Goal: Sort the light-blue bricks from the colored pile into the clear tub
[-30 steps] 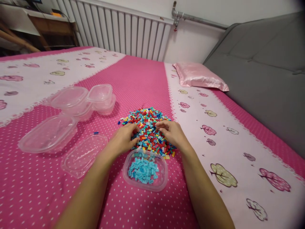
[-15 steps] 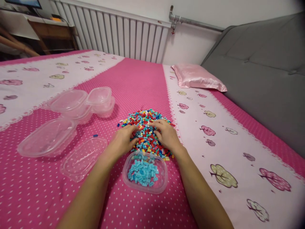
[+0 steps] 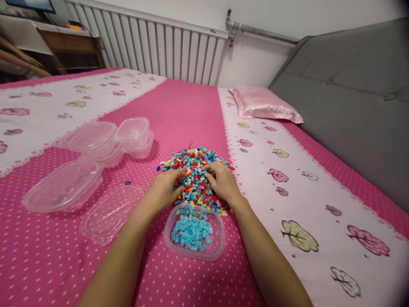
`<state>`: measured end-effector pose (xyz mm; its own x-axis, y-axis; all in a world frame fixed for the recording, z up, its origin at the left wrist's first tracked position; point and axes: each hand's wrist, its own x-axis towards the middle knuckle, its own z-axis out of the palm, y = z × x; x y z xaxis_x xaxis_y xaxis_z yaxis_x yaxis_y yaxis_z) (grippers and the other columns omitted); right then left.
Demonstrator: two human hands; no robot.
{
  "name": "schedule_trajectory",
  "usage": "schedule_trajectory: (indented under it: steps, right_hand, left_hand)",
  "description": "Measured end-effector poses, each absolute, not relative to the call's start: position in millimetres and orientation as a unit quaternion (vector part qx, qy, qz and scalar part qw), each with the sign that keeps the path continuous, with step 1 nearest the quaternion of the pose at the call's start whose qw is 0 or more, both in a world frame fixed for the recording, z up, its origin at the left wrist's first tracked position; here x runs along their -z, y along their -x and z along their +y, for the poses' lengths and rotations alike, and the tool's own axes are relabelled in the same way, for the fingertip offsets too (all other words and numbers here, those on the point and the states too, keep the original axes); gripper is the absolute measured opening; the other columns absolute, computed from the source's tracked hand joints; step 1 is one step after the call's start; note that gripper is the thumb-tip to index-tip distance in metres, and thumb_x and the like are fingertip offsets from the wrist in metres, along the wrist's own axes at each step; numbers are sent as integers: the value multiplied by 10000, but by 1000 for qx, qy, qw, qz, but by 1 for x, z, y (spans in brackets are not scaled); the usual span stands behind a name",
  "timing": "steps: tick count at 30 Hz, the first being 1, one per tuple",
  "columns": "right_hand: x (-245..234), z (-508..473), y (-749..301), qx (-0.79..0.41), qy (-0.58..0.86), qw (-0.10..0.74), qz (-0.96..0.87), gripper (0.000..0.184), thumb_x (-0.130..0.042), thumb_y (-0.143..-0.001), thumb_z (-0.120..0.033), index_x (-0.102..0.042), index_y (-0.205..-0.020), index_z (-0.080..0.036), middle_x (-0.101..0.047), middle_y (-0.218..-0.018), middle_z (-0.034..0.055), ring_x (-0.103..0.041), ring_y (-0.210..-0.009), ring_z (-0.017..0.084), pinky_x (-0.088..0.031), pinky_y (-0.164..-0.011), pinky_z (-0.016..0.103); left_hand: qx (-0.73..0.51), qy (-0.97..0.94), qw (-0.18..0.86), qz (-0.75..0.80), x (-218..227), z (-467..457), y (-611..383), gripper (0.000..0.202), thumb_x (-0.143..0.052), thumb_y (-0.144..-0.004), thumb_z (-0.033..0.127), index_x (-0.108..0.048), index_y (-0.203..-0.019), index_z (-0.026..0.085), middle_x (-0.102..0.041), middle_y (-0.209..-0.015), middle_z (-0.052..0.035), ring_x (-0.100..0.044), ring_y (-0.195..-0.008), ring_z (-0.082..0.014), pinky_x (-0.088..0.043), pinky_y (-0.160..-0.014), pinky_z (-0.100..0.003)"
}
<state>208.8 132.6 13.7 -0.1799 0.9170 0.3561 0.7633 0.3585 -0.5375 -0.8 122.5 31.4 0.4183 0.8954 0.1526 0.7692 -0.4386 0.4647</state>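
A heap of small toy building bricks in mixed colours lies on the pink bedspread. On the heap's left side rests my left hand, its thumb and fingers apart and bent over the bricks. My right hand reaches onto the right side, with a gap between thumb and forefinger. No brick shows clearly in either hand, though some fingertips are hidden. Just in front of the heap stands a clear plastic container without a lid, holding many light blue bricks.
Left of my arms lies a clear lid, a dark blue brick by its far edge. Lidded clear containers stand farther left. A pink pillow lies near the grey headboard. Someone's arm shows at far left.
My right hand has shifted slightly to the right, with its fingertips drawn back from the heap's middle. My left hand has hardly moved.
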Motion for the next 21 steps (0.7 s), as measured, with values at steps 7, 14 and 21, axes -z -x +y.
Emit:
schedule_trajectory:
  steps: [7,14,21]
  right_hand:
    - [-23,135,-212,-317,523,451,-650,173,-565,-783,-258,-612,-931,-181,-646,-834,21,-552,-638,126,-453,-628,264]
    - [-57,113,-228,-466,454,396,-648,201,-650,-739,-281,-616,-898,-163,-618,-778,-4,-527,-609,87,-420,-579,221]
    - [-88,88,-240,-456,408,252,-750,308,-652,-772,-264,-652,-1077,-219,-692,-902,21,-582,-633,108,-460,-573,234]
  left_hand:
    - [-184,-832,164,497,-32,123,2,290,-579,-782,180,-632,-1066,149,-697,-945,-96,-635,-819,-226,-491,-771,-351]
    - [-170,-842,154,488,-34,123,6,251,-569,-798,208,-639,-1033,154,-699,-983,-99,-643,-872,-242,-473,-761,-335]
    - [-167,-842,152,490,-33,124,8,205,-571,-795,211,-634,-988,178,-703,-942,-78,-642,-844,-225,-459,-733,-317]
